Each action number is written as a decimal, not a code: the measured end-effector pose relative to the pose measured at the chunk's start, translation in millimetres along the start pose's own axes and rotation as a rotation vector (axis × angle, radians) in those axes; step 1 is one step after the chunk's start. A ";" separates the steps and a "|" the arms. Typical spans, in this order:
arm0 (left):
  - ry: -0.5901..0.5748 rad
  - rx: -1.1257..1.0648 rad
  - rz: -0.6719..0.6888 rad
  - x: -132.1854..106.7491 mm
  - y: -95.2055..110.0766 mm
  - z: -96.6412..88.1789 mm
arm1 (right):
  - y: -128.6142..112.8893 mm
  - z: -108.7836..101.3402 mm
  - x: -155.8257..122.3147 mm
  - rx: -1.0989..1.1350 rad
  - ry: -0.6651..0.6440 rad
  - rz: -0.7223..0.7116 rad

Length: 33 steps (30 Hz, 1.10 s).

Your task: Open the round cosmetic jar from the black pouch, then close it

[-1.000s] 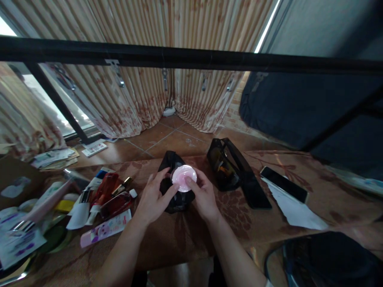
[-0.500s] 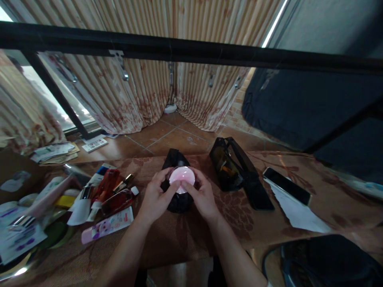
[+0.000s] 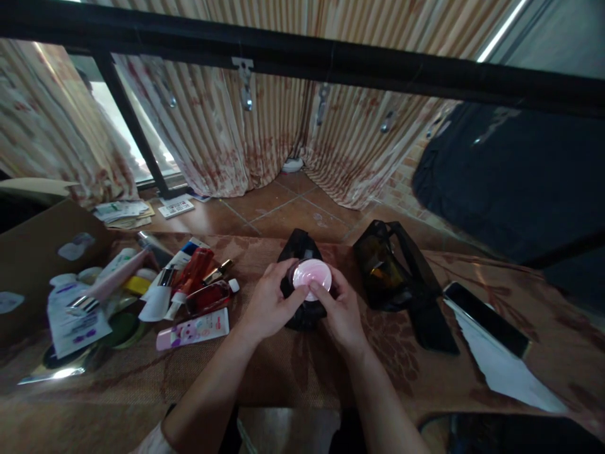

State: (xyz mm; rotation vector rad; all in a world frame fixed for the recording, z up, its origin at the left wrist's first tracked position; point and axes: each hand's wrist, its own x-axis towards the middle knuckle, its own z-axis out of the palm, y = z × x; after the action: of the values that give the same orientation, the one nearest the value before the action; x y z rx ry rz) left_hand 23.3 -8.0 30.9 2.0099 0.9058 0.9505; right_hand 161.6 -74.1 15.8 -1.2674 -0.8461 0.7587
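Note:
Both hands hold a round jar with a shiny pink top, which looks like a cosmetic jar. My left hand grips its left side, thumb laid toward the top. My right hand wraps the right side, its thumb pressing on the pink face. Just under and behind the jar lies a piece of black mesh fabric, partly covered by my hands. Whether my fingers also touch that fabric cannot be made out.
To the left lie a pink tube, a red bottle, a white pouch, and a cardboard box. On the right are a black mesh bag, a phone and white paper. A dark bar crosses ahead.
The camera view has turned, so the scene sits farther right in the picture. Both hands keep hold of the jar; its pink top stays facing up.

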 end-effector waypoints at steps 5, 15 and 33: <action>-0.021 -0.003 -0.014 -0.2 -0.2 -0.3 | -0.4 0.5 -0.5 -0.020 0.008 -0.005; -0.051 -0.051 -0.045 -1.0 -0.2 -1.6 | 0.6 -3.1 -0.3 -0.041 0.061 -0.044; -0.083 0.058 0.009 1.3 0.5 -1.0 | 3.7 -3.2 0.6 -0.081 0.044 -0.044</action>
State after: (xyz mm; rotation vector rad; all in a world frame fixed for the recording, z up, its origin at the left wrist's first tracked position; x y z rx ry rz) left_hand 23.3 -6.8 32.2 2.0880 0.8889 0.8485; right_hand 164.6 -74.6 11.9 -1.3287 -0.8734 0.6651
